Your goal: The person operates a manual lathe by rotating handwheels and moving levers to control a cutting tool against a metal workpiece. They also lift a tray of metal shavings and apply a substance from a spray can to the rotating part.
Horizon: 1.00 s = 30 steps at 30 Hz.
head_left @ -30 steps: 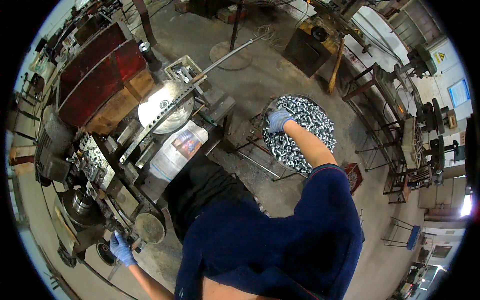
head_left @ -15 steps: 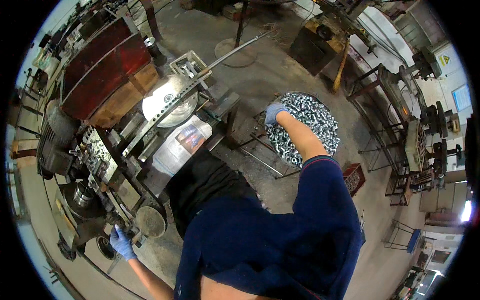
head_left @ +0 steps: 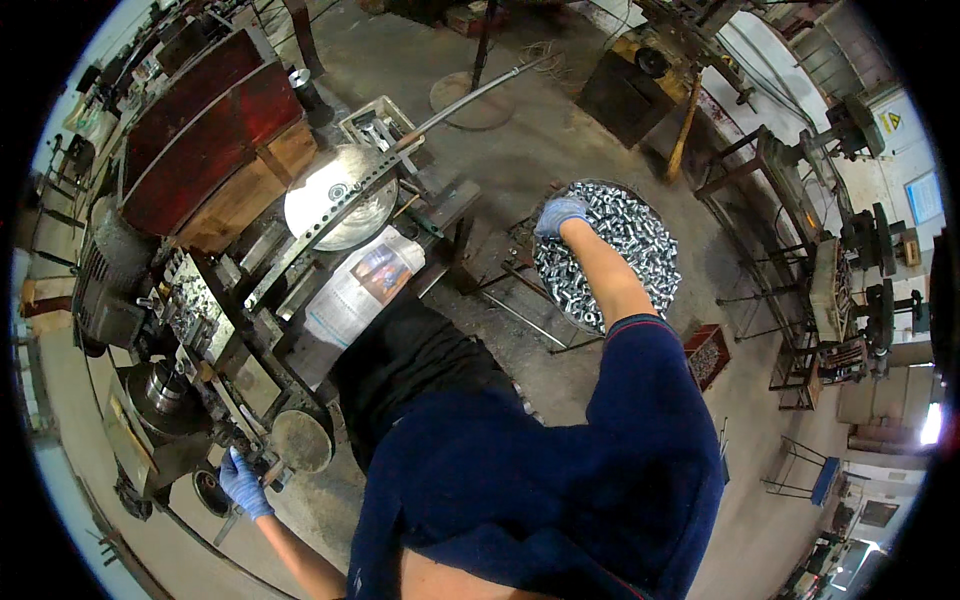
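My right hand (head_left: 562,216), in a light blue-grey glove, is over the upper left of a round tub heaped with small shiny metal sleeves (head_left: 632,240). Its fingers curl down at the heap's edge; whatever they hold is hidden. Far to the left, my left hand (head_left: 243,484), in a matching glove, is closed at the machine's lower end, beside a round grey disc (head_left: 301,442). What it grips there is too small to make out. Between my hands stands the machine, with a bright metal disc (head_left: 325,225) crossed by a long perforated bar (head_left: 350,208).
Printed paper (head_left: 365,285) lies on the machine's near side. A red sheet-metal tray (head_left: 200,130) stands behind it, and a chuck (head_left: 165,388) sits at the left. A reddish box of small parts (head_left: 706,358) stands right of the tub. Metal racks (head_left: 765,200) line the right side.
My right hand has moved slightly right and its fingers have curled in over the metal sleeves. The left hand stays almost where it was.
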### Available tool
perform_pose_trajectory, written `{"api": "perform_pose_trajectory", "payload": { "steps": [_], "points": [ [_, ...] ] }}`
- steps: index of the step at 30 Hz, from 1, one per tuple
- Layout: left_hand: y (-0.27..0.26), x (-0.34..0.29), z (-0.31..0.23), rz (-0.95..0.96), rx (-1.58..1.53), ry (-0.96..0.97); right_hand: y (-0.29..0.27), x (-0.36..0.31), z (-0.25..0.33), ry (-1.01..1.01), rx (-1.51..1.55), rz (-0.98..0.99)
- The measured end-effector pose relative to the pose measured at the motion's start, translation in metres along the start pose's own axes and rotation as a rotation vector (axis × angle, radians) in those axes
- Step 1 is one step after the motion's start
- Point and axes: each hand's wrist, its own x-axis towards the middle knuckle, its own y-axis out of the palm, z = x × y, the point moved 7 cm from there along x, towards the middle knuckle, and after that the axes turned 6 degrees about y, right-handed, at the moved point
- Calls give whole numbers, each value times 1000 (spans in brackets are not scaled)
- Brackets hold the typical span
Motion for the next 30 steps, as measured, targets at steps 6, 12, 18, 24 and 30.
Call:
{"api": "perform_pose_trajectory", "payload": {
  "steps": [6, 12, 18, 24, 30],
  "points": [
    [0, -1, 3, 28, 72, -26, -21, -14, -5, 50, 48, 17],
    [-17, -4, -29, 70, -74, -106, -61, -45, -31, 179, 432, -165],
    [-20, -1, -149, -74, -483, -63, -108, -186, 101, -558, 1330, -39],
    [76, -10, -199, 371, -605, -124, -146, -328, 274, -1426, 1350, -230],
    [103, -34, -166, 469, -772, 159, -151, -361, 297, -1561, 1297, -333]
  ]
}}
